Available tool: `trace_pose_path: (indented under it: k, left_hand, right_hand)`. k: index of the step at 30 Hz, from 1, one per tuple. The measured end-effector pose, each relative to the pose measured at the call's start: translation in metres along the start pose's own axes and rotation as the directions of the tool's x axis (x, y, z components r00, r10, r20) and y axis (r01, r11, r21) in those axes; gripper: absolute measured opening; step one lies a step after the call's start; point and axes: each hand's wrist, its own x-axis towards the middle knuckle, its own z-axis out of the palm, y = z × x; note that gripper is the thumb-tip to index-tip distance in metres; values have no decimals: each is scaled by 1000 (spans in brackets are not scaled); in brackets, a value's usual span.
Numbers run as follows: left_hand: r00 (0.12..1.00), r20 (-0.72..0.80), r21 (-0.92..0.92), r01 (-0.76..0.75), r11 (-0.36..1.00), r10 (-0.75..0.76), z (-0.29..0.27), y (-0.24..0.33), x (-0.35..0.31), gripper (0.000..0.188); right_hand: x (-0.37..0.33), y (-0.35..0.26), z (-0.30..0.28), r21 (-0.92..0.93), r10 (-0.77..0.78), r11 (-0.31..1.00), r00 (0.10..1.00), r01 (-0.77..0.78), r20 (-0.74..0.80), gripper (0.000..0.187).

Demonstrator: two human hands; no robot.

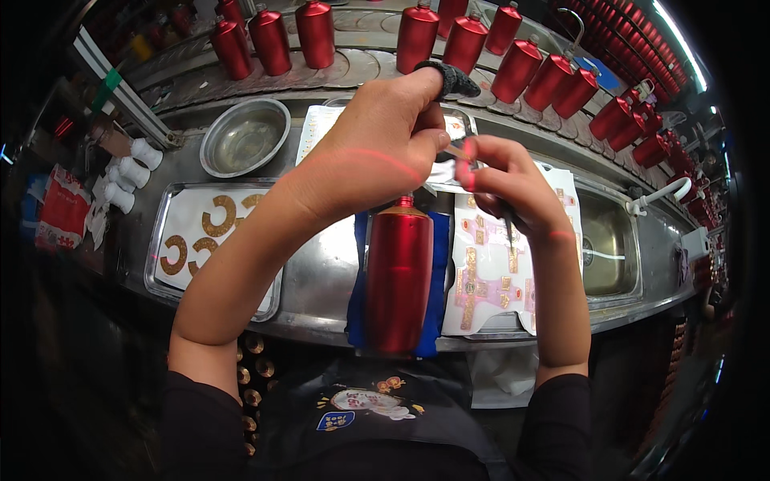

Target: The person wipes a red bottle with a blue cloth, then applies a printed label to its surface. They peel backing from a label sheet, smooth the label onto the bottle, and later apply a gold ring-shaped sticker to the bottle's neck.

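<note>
My left hand (373,148) is raised over the counter, fingers curled inward, with a dark knitted cover (451,80) on one digit. Facing it, my right hand (513,183) has its fingertips pinched; a thin dark pointed tool (510,228) sticks down from it. Something small lies between the fingertips of both hands, too blurred to name. Below them a shiny red bottle (397,280) rests on a blue cloth (433,321), its neck pointing away from me. White sheets with gold-and-pink stickers (485,280) lie to the right.
At left are a metal bowl (245,138) and a tray (160,276) of gold C-shaped pieces (174,254). White spools (132,170) stand farther left. A sink (609,256) is at right. Red bottles (313,36) line a conveyor (353,72) at the back.
</note>
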Motion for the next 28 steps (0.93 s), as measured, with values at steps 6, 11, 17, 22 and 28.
trace_pose_path:
  k: [6, 11, 17, 22, 28]
  left_hand:
    - [995, -26, -309, 82, 948, -94, 32, 2, -59, 43]
    - [954, -167, -359, 176, 917, -249, 69, -8, -149, 36]
    - [869, -176, -477, 335, 812, -462, 91, -35, -235, 28]
    - [847, -207, -478, 350, 806, -490, 102, -36, -236, 22]
    - [853, -156, -411, 403, 818, -498, 103, -41, -234, 31]
  right_hand:
    - [-86, -7, 14, -198, -18, 979, 953, -44, -302, 25]
    - [-142, 23, 59, -314, 25, 940, 948, -130, -318, 11]
    - [-160, 84, 114, -134, 207, 957, 927, -258, -312, 14]
    - [-158, 91, 108, -91, 237, 956, 917, -279, -322, 13]
    - [-159, 85, 104, -135, 208, 956, 925, -261, -319, 12]
